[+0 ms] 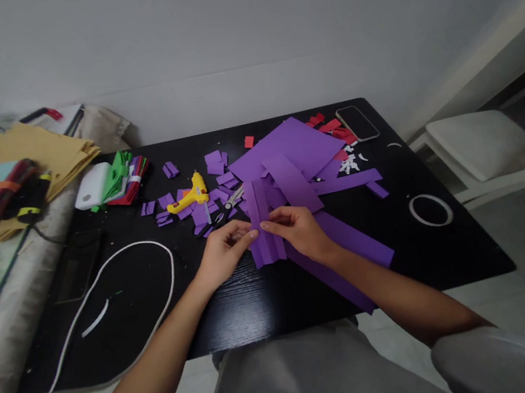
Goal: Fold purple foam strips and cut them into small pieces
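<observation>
Fingers of the left hand point(224, 250) and right hand point(302, 233) grasp a creased purple paper piece point(258, 204) from either side, thumbs on its face, near the middle of the black tabletop point(242, 308). Its lengthwise folds look made, while its near end spreads open; whether anything is glued cannot be told. Close by on the right, the purple strips point(351, 238) lie flat, seemingly unfolded, some beneath the right forearm and crowding that side. Beyond is a large purple sheet point(288, 141). Just left of the held piece, scissors point(235, 196) and a yellow glue gun point(188, 196) rest among small purple pieces point(202, 214), several apparently folded. Farther out, red scraps point(344, 136) and a phone point(357, 123) sit far right, a white ring point(437, 224) to the right, and a white cable point(172, 266) loops near left, close to the left forearm.
</observation>
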A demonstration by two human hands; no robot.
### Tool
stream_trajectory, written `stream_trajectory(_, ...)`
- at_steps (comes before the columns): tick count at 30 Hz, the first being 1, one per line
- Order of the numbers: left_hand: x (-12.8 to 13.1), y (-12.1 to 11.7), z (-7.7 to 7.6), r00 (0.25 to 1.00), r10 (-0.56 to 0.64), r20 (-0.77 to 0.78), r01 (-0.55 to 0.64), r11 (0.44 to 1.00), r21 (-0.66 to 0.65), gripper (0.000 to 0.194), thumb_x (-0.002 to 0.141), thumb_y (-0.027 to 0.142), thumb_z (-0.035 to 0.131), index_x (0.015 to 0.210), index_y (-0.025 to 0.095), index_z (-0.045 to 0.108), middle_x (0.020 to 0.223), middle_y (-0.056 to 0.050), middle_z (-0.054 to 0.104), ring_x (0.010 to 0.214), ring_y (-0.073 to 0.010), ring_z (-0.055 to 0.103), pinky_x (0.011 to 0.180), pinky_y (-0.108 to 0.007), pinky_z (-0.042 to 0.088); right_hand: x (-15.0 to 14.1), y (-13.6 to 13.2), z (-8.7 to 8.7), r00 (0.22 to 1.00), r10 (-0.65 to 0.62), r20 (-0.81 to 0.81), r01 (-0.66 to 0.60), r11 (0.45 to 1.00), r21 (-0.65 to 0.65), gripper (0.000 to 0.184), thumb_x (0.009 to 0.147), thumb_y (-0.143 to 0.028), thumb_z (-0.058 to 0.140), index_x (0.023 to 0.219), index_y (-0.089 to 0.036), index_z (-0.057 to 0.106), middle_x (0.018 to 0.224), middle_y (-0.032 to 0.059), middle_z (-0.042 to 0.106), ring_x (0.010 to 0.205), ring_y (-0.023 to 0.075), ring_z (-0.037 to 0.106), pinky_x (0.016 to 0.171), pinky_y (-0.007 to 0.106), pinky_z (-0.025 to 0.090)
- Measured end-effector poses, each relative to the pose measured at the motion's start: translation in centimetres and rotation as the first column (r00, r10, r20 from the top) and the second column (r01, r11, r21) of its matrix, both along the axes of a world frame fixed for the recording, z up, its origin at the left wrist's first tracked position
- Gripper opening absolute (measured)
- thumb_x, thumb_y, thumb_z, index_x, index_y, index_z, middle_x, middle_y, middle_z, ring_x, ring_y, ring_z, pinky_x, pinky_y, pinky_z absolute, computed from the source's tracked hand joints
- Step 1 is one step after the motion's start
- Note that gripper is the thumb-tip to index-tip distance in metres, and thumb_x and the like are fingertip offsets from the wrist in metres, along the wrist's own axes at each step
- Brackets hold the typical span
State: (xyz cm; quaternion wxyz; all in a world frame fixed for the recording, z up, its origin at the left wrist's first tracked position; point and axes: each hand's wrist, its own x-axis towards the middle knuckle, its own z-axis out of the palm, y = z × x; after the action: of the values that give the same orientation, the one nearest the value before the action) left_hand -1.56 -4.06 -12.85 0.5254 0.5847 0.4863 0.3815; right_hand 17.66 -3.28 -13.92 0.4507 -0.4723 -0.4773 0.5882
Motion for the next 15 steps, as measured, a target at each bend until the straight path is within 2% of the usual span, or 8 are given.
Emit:
stream_trajectory(4,0.07,0.04,0.12,1.0,0.021,0.018,-0.021,1.0,-0.013,0.035,0.074,0.047,0.081,0.087,0.015,0.072,0.072,-0.001,0.07,0.064,-0.0138,0.062,0.062,-0.025,0.05,-0.03,-0.08,-0.12,1.0,0.01,0.007,-0.011,1.0,0.027,0.027,0.07,-0.039,0.084,0.081,-0.018,0.072,0.08,0.0015,0.073,0.076,0.0162,0.068,0.077,0.031,0.054)
stream_trajectory(10,0.03,-0.13,-0.07,0.999,0.043,-0.023,-0.043,0.999,0.022,0.03,0.076,0.044,0.079,0.086,0.015,0.074,0.071,-0.001,0.071,0.06,-0.0123,0.059,0.058,-0.024,0.045,-0.08,-0.25,0.19,0.994,0.101,-0.029,-0.1,0.994,0.039,0.028,0.071,-0.041,0.084,0.085,-0.019,0.073,0.086,0.003,0.076,0.081,0.018,0.07,0.081,0.033,0.055)
stream_trajectory(15,0.09,-0.19,0.17,0.998,0.053,-0.04,-0.051,0.998,0.045,0.027,0.077,0.042,0.079,0.084,0.016,0.076,0.069,-0.001,0.07,0.058,-0.0118,0.057,0.055,-0.024,0.042,-0.14,-0.3,0.38,0.996,0.081,-0.033,-0.08,0.996,0.029,0.029,0.069,-0.042,0.085,0.083,-0.019,0.073,0.084,0.0027,0.076,0.08,0.0187,0.071,0.081,0.034,0.056)
